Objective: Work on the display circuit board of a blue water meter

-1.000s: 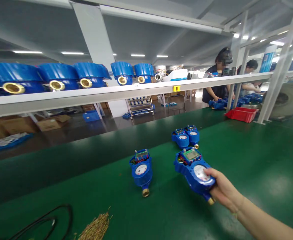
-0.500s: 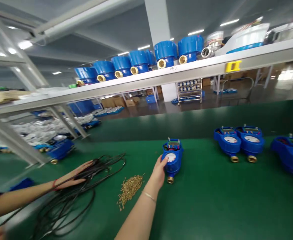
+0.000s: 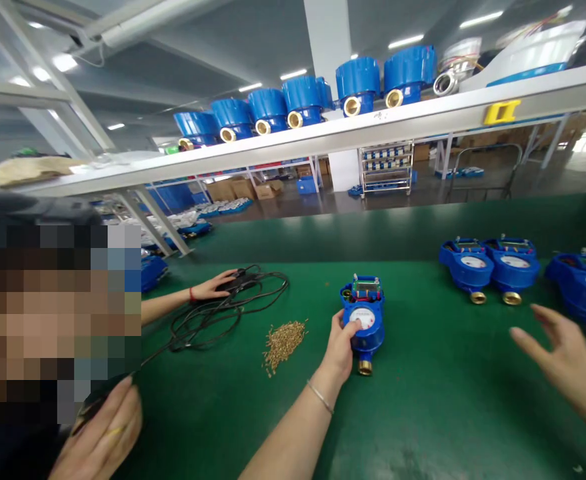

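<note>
Nothing you can read for certain here. The dial (image 3: 365,316) on the blue meter (image 3: 371,338) in your left hand (image 3: 341,348) has faint print and red marks, too small to make out. No digits legible on its display (image 3: 367,287). Dark marks on the shelf's (image 3: 317,139) front edge, maybe handwriting, unreadable from this view.

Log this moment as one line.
left hand: holding blue meter | right hand: open, empty | co-worker's hand: at black cable
</note>
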Motion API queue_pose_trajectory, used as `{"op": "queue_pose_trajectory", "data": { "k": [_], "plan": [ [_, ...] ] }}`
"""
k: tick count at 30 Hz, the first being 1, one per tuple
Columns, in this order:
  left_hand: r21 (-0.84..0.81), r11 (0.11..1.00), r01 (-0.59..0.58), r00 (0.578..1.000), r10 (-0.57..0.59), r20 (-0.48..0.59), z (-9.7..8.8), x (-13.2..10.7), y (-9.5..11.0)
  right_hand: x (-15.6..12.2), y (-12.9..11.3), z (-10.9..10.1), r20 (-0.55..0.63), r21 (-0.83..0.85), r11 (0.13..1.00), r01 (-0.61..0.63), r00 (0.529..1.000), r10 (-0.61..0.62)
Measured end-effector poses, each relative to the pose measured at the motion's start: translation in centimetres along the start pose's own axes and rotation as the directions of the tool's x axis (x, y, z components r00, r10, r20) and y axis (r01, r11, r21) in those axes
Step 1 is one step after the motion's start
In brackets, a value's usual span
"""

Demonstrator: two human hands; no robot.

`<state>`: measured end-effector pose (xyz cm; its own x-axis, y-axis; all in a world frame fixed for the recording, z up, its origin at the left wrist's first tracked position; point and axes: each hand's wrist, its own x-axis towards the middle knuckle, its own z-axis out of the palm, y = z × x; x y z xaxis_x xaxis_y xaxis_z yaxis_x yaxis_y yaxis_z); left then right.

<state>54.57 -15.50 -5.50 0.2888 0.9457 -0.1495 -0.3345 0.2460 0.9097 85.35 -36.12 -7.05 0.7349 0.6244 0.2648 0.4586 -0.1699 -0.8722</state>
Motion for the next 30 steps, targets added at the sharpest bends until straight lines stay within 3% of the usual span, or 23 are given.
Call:
{"op": "queue_pose_trajectory", "data": {
  "k": [2, 6, 9, 13, 18, 20, 22, 24, 26, 28, 30],
  "plan": [
    [-0.026, 1.000, 0.013, 1.000, -0.013, -0.010, -0.9, -4.5, -0.5, -3.5, -2.6, 3.5, 0.185, 0.088, 0.994, 0.059, 0.980, -0.074],
    [-0.081, 0.995, 0.066, 0.998, -0.067, -0.016, -2.7, -14.6, -0.9, -10.0, -6.9, 8.1, 0.474, 0.281, 0.957, 0.072, 0.857, -0.203],
    [-0.100, 0.989, 0.106, 0.994, -0.101, 0.048, -4.1, -20.5, -1.3, -13.6, -9.1, 9.2, 0.578, 0.368, 0.930, 0.020, 0.778, -0.245],
    [-0.032, 0.996, 0.078, 0.984, -0.072, 0.165, -5.9, -24.4, -2.3, -16.6, -10.9, 8.9, 0.655, 0.408, 0.911, -0.068, 0.717, -0.240],
    [0.171, 0.984, 0.052, 0.958, -0.098, 0.270, -7.8, -25.0, -1.0, -17.9, -12.2, 8.0, 0.672, 0.420, 0.901, -0.109, 0.705, -0.228],
    [0.322, 0.945, -0.054, 0.968, -0.029, 0.248, -8.2, -24.0, 0.7, -17.8, -12.5, 7.9, 0.664, 0.413, 0.905, -0.102, 0.714, -0.223],
    [0.510, 0.831, -0.222, 0.965, 0.113, 0.236, -8.2, -22.4, 2.7, -17.5, -12.7, 7.8, 0.656, 0.406, 0.909, -0.092, 0.721, -0.221],
    [0.623, 0.694, -0.360, 0.923, 0.168, 0.346, -7.7, -20.4, 4.6, -17.3, -12.8, 7.9, 0.645, 0.405, 0.911, -0.074, 0.729, -0.228],
    [0.644, 0.609, -0.463, 0.862, 0.140, 0.487, -7.1, -18.4, 6.0, -17.1, -12.9, 8.0, 0.627, 0.410, 0.911, -0.047, 0.740, -0.244],
    [0.627, 0.575, -0.526, 0.808, 0.108, 0.579, -6.3, -17.0, 6.6, -17.0, -13.0, 8.1, 0.605, 0.419, 0.908, -0.013, 0.750, -0.268],
    [0.619, 0.560, -0.550, 0.784, 0.089, 0.615, -5.7, -16.2, 6.7, -16.9, -13.0, 8.2, 0.587, 0.429, 0.903, 0.017, 0.754, -0.294]
  ]
}}
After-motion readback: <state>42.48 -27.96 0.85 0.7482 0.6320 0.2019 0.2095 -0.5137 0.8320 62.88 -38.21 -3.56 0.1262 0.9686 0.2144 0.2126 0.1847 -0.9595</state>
